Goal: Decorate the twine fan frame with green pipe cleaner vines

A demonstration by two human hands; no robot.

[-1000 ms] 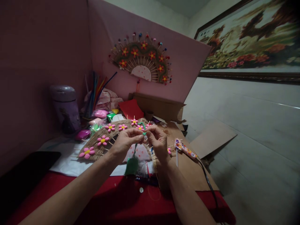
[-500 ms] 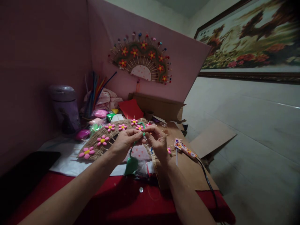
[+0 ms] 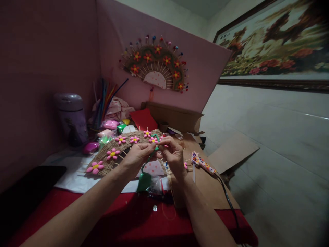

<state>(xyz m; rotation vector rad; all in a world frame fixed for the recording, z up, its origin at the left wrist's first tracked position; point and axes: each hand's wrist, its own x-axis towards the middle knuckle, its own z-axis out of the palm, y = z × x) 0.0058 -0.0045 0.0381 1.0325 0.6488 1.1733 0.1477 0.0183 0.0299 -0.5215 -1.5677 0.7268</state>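
Above the front of a twine-wrapped fan [image 3: 106,146], my left hand [image 3: 140,155] and my right hand [image 3: 172,151] meet, fingertips nearly touching. Both are closed in a pinch on a thin, soft green strand [image 3: 143,168], which looks like modelling clay. From the left fingers it droops to a green lump [image 3: 144,181] at the fan's front. A wavy piece of the same green shows on the fan just beyond the fingertips. Pink flowers [image 3: 113,154] with yellow centres sit along the fan's band, and thin sticks poke from its edge. My hands hide part of its right side.
A flower-patterned glue gun [image 3: 203,163] with a black cord lies right, on cardboard [image 3: 216,192]. Bright clay packets [image 3: 111,124] and a purple flask [image 3: 70,118] stand left. A finished fan [image 3: 155,65] hangs on the pink board. The red tablecloth [image 3: 123,219] lies in front.
My fingers have shifted slightly at the green strand, and the hanging part has swung a little to the left. Everything else stays in place.
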